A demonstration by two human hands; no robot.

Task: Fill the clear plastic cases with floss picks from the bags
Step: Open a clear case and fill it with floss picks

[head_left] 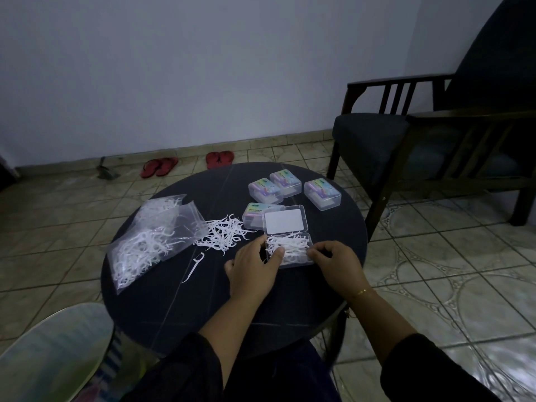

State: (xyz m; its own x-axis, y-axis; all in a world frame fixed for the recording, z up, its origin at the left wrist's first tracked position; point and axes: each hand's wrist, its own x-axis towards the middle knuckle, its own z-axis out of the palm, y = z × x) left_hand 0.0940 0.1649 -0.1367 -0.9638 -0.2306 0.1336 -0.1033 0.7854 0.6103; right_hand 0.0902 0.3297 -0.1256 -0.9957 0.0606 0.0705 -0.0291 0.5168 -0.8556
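You are packing floss picks into the open clear case (290,250) near the table's right edge.

Your left hand (253,268) is pressing spread fingers onto the picks; your right hand (333,258) is pinching the case's right wall. Light, springy and tangly, they are best gathered in bunches by the handles.
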